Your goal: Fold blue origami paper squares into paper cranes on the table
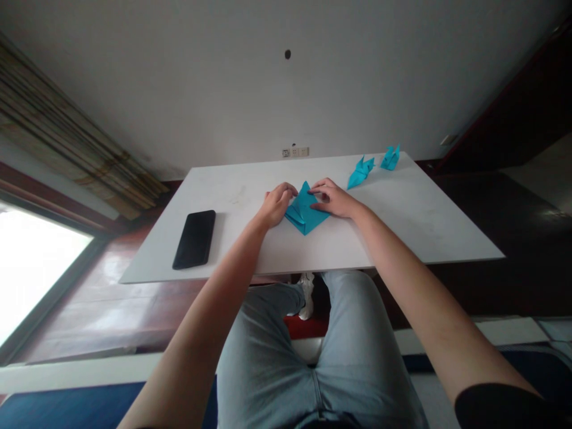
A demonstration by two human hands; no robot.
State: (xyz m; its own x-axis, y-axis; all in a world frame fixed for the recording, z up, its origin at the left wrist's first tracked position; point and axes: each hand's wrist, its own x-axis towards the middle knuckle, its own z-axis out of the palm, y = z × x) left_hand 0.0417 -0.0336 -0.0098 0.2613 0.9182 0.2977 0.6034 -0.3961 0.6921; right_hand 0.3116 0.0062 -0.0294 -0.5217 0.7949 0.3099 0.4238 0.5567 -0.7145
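A sheet of blue origami paper (pixel 308 215), folded into a diamond with a raised flap on its left side, lies on the white table (pixel 250 250). At its left corner, my left hand (pixel 277 205) grips the edge with curled fingers. My right hand (pixel 333 198) holds the upper right side, its thumb and forefinger resting on the paper a little apart. The undersides of the fingers are hidden. Farther right stand two folded blue paper figures, a nearer origami figure (pixel 360 173) and a farther origami figure (pixel 391 158).
Toward the table's left end lies a black phone or tablet (pixel 194 239). A grey wall (pixel 232 89) with power sockets (pixel 295 152) rises behind the table's far edge. My legs (pixel 308 345) are at the near edge.
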